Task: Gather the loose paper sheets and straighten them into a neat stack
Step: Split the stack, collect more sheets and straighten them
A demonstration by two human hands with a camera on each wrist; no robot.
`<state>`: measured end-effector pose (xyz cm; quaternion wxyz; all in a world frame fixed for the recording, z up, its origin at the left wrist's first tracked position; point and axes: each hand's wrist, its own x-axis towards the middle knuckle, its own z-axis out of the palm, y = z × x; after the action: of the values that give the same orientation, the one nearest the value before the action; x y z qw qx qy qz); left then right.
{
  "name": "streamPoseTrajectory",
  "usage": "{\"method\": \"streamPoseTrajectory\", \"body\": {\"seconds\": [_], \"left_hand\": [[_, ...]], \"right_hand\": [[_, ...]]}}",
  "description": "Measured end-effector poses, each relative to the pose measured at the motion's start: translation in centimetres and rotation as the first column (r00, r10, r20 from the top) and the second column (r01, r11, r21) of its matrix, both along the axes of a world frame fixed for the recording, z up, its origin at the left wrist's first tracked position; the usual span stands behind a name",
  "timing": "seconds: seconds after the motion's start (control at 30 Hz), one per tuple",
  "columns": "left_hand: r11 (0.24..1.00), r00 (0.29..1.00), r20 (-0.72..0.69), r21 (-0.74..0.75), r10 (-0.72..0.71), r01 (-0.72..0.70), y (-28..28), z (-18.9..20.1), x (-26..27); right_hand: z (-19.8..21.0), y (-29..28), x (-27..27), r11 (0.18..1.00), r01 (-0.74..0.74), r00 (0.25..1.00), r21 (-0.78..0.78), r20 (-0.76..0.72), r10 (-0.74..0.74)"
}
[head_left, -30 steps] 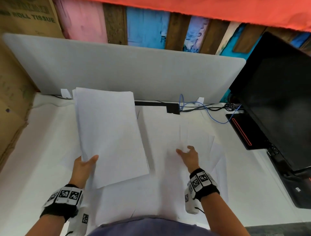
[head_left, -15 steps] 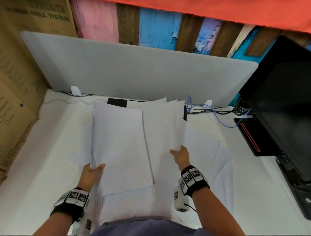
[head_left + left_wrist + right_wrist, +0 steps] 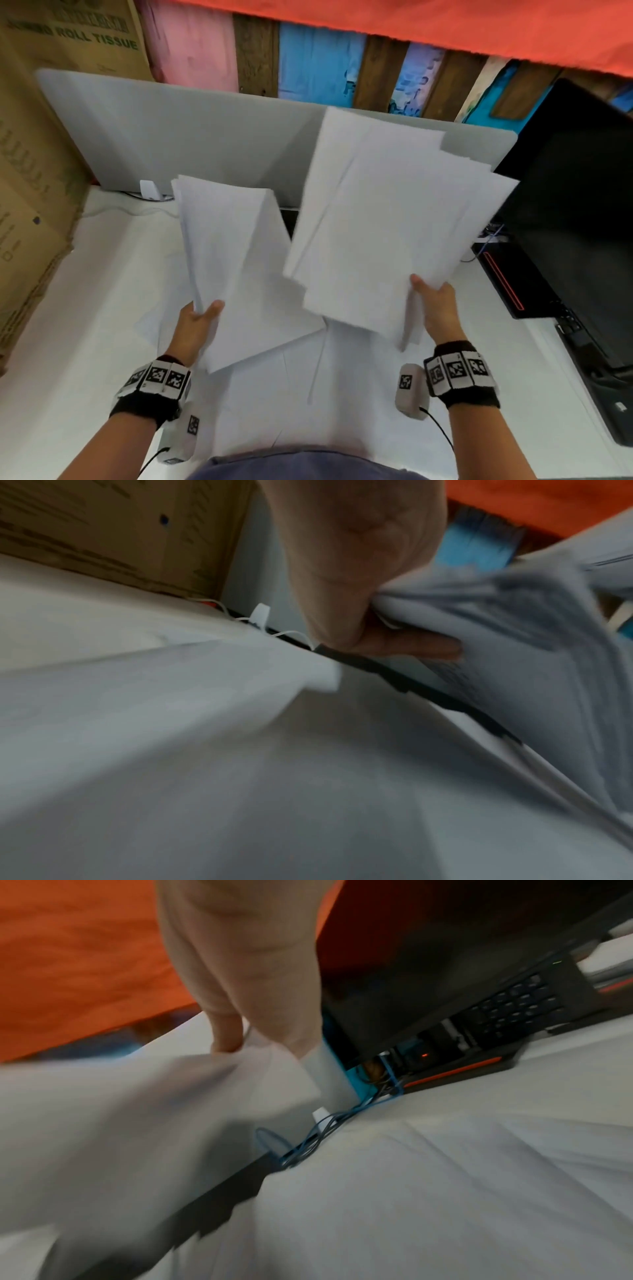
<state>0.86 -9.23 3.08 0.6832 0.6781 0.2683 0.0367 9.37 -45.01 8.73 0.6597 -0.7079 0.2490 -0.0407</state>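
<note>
My left hand (image 3: 200, 317) grips the near left corner of a bundle of white sheets (image 3: 236, 260), lifted and tilted over the desk; the left wrist view shows the thumb and fingers (image 3: 407, 645) pinching that bundle (image 3: 514, 642). My right hand (image 3: 433, 301) grips the near right corner of a second, fanned bundle of white sheets (image 3: 387, 219), held higher and to the right. In the right wrist view the thumb (image 3: 226, 1034) pinches this paper (image 3: 137, 1112). More loose sheets (image 3: 308, 383) lie flat on the white desk (image 3: 85, 325) under both hands.
A grey divider panel (image 3: 191, 137) stands along the back of the desk. A black monitor (image 3: 582, 205) and a black device with a red stripe (image 3: 507, 281) sit at the right, with blue cables (image 3: 325, 1131) behind. Cardboard boxes (image 3: 30, 171) stand at the left.
My right hand, which lay flat on the sheets a second ago, has picked up a fanned bundle and lifted it up to the right. The left hand's bundle stays raised.
</note>
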Motion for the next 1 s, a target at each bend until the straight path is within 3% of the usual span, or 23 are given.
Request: {"method": "streamPoseTrajectory", "body": {"seconds": [0.13,0.3,0.37,0.47,0.53,0.6,0.67,0.83,1.0], "left_hand": [[0.982,0.983,0.002,-0.04,-0.185,0.185,-1.8,2.1,1.2],[0.967,0.974,-0.003,-0.122,-0.228,0.226,-2.6,4.4,1.5],[0.948,0.979,0.028,-0.244,-0.204,0.204,-2.6,5.0,1.5],[0.91,0.98,0.123,-0.367,-0.156,0.191,-2.3,6.7,2.2],[0.928,0.962,0.223,-0.3,-0.157,0.221,-2.2,7.4,2.9],[0.959,0.928,0.299,-0.108,-0.221,0.263,-2.6,7.8,3.4],[0.972,0.912,0.348,-0.008,-0.217,0.235,-3.5,8.1,3.5],[0.974,0.916,0.336,0.016,-0.218,0.226,-4.1,7.2,2.9],[0.954,0.866,0.413,0.019,-0.281,0.3,-5.0,9.0,2.7]], "right_hand": [[-1.6,5.1,-0.6,0.979,-0.191,0.975,0.071,-0.1,0.197],[-0.9,7.7,-1.2,0.877,-0.402,0.896,0.263,-0.083,0.436],[0.0,7.9,-1.3,0.874,-0.411,0.896,0.26,-0.064,0.44],[1.3,8.0,-1.4,0.934,-0.325,0.945,0.147,0.009,0.328],[1.9,7.9,-1.5,0.961,-0.261,0.965,0.086,0.057,0.257],[1.8,7.7,-1.7,0.971,-0.223,0.972,0.088,0.093,0.215],[1.7,7.7,-1.9,0.964,-0.243,0.966,0.109,0.12,0.229],[1.8,7.0,-2.4,0.912,-0.4,0.909,0.091,0.168,0.382],[4.1,7.1,-2.0,0.89,-0.436,0.881,0.133,0.263,0.393]]}}
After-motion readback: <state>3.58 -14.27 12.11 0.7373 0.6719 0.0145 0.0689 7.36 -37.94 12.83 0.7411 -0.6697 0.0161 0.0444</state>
